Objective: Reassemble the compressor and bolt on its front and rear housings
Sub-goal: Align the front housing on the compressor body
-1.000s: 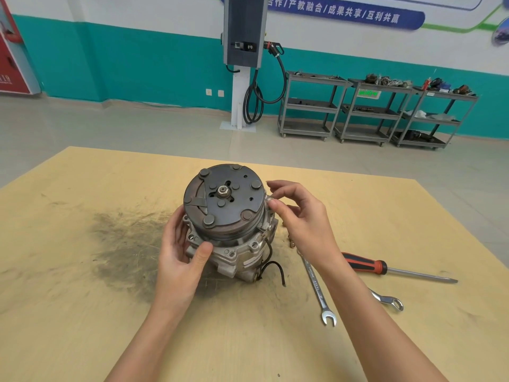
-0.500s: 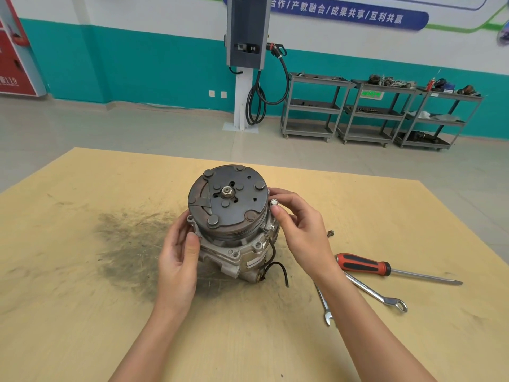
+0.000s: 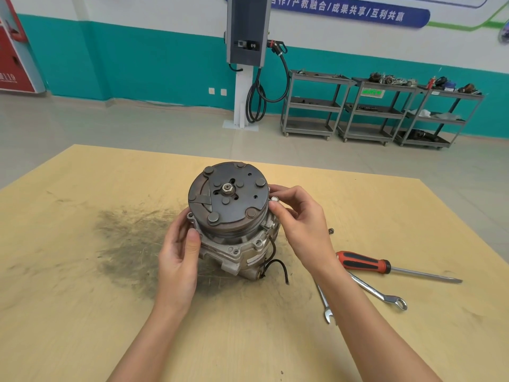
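The compressor [image 3: 234, 238] stands on the wooden table [image 3: 82, 299] with its dark round clutch plate [image 3: 228, 198] facing up and tilted toward me. My left hand [image 3: 179, 257] grips the left side of the aluminium housing, thumb on a flange ear. My right hand [image 3: 300, 224] pinches a small silver bolt [image 3: 275, 199] between thumb and fingers at the right edge of the clutch plate. A short black wire [image 3: 275, 264] hangs from the housing's lower right.
A red-handled screwdriver [image 3: 366, 264] and two spanners [image 3: 377, 292] [image 3: 325, 304] lie right of the compressor. A loose bolt [image 3: 331, 231] sits behind my right wrist. A dark grease stain [image 3: 126, 244] covers the table's left middle. Shelving carts stand far behind.
My right hand has dropped slightly and holds the bolt close against the clutch plate's right rim. My left hand has shifted its grip lower on the housing. The view has moved a little.
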Motion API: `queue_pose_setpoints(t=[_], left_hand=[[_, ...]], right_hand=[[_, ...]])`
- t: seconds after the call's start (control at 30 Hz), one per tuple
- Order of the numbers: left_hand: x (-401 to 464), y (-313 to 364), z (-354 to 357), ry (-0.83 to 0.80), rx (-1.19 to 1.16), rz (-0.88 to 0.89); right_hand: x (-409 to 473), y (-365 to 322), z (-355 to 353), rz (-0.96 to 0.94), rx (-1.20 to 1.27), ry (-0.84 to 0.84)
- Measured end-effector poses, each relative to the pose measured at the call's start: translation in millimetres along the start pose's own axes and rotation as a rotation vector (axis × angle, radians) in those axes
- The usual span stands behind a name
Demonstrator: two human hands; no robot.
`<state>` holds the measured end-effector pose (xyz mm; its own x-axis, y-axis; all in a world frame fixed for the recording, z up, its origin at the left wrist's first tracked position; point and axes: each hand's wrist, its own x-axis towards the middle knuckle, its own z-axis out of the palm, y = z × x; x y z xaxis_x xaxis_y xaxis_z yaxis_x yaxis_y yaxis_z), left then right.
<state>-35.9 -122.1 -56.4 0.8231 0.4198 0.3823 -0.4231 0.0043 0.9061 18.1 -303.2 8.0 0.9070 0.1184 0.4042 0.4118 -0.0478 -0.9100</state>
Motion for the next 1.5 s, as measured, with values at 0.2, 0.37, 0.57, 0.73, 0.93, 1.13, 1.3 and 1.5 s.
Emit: queue_pose_setpoints(t=[0.2,0.37,0.57,0.73,0.93,1.13,1.3,1.5], left_hand=[[2,-5,-2,-0.005,-0.050,-0.006],[6,-10,-8,-0.023,-0.098,-0.050],[4,-11,-11,-0.034,-0.107,-0.074],[2,-7,-9,-0.037,-0.113,-0.059],[0,-2,-6,-0.038,-0.091,-0.018],[0,-2,-4,-0.020,-0.095,-0.007],[0,-3,-4,-0.022,-0.084,-0.007],[1,-2,-4,-0.016,-0.085,-0.010]], right_hand=[[-3,-1,-7,-0.015,0.041,-0.060],[0,-2,-6,0.014,0.071,-0.055],[0,0,-3,-0.018,0.000,-0.030],[-1,2,-2,-0.036,-0.040,-0.029],[-2,3,-2,-0.042,0.048,0.021],[-2,3,-6,-0.052,-0.027,-0.033],[5,-5,-22,-0.015,-0.064,-0.195],[10,-6,-19,-0.021,-0.077,-0.187]])
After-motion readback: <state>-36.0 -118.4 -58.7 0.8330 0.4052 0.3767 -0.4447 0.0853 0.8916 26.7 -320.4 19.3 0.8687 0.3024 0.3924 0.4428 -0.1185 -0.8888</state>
